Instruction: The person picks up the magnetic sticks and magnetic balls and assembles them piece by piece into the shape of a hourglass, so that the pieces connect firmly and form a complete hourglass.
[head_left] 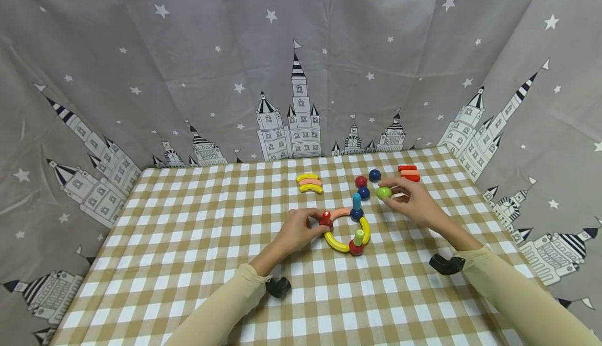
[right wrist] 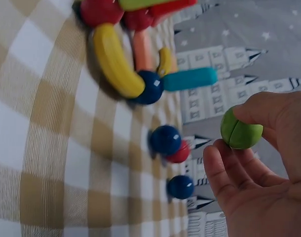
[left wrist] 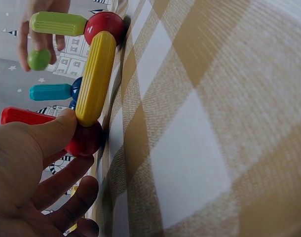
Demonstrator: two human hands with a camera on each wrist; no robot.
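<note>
In the head view a ring of curved yellow sticks [head_left: 336,243] and a curved salmon stick [head_left: 340,212], joined by balls, lies on the tablecloth. My left hand [head_left: 292,229] pinches the ring's left red ball [left wrist: 86,140], from which a red rod [left wrist: 24,116] stands up. A blue rod [head_left: 356,201] rises from the blue ball [right wrist: 149,88] at the back. The front red ball [head_left: 356,249] carries a light green rod [left wrist: 59,23]. Off to the right, my right hand [head_left: 416,205] holds a green ball [right wrist: 242,131] between thumb and fingers, raised above the table.
Behind the ring sit a loose red ball [head_left: 361,181] and two blue balls [head_left: 374,175]. Curved yellow and salmon sticks [head_left: 309,189] lie side by side farther back. Red and salmon sticks [head_left: 410,177] lie beyond my right hand. A grey castle-print curtain [head_left: 188,74] borders the table.
</note>
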